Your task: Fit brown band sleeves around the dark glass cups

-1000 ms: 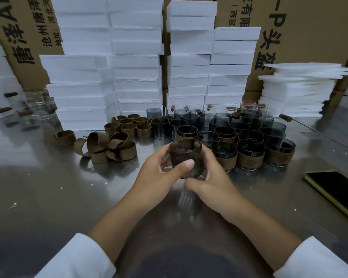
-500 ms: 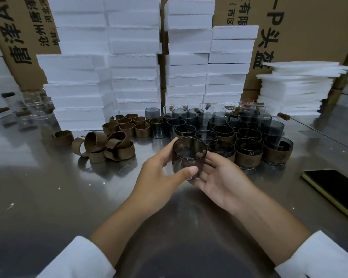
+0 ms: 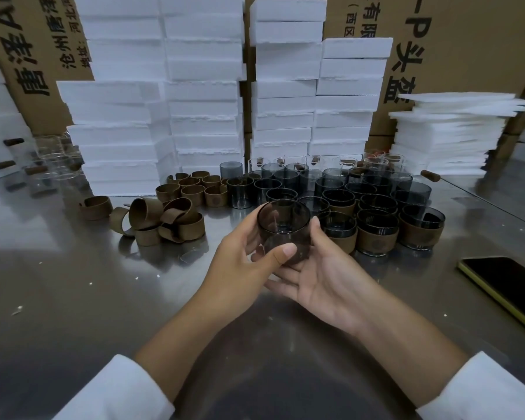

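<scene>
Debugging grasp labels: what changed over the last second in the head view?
The right hand released its curled grip and turned palm-up, open, touching the dark glass cup from below and beside. The cup's mouth tipped toward the camera. The left hand keeps gripping it; sleeved cups, loose brown band sleeves and phone stayed put.

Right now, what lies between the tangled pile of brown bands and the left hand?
Only bare steel table, in the head view; the pile sits apart from the left hand gripping the dark glass cup.
</scene>
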{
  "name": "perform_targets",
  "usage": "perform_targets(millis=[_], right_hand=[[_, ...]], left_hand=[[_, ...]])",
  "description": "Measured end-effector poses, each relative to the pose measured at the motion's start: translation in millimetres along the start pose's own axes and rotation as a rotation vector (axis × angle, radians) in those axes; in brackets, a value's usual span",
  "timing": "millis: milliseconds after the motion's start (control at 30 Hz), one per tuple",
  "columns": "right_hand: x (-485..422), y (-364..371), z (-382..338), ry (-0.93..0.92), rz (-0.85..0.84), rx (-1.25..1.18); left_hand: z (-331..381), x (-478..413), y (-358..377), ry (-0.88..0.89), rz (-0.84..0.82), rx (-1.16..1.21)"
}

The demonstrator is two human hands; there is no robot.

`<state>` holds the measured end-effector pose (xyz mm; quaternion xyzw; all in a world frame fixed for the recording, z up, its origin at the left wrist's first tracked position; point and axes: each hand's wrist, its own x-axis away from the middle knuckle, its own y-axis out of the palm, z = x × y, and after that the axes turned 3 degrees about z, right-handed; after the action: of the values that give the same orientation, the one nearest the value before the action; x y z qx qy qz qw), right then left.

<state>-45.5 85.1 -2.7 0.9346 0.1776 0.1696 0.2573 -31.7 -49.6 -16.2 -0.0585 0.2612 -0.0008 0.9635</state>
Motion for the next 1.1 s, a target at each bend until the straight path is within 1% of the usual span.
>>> perform_targets(millis=[133,300,467,567,733,900,1000,1100], right_hand=[[1,-4,-2,0.049,0.044,0.066],[1,-8,-4,0.044,0.129,0.095],[0,-10,-7,0.001,0.205,0.113],[-1,-11,-9,-0.055,0.247,0.107],[-1,-10,-8,-0.153,0.268,0.069],[2,-2,-6,-0.193,0.188,-0.008],[4,2,-6,-0.171,0.155,-0.072],[4,6,-3,-0.13,0.095,-0.069]], left_hand=[[-3,0,-3,0.011,-0.007,-0.044],[-6,0,-4,0.027,-0.008,-0.104],[-6,0,-4,0.032,-0.015,-0.13],[-5,1,-3,0.027,-0.022,-0.139],[-6,1,-3,0.016,-0.015,-0.147],[-4,1,0,0.007,0.009,-0.112],[-1,1,3,-0.011,0.012,-0.058],[2,2,6,-0.031,0.017,-0.019]])
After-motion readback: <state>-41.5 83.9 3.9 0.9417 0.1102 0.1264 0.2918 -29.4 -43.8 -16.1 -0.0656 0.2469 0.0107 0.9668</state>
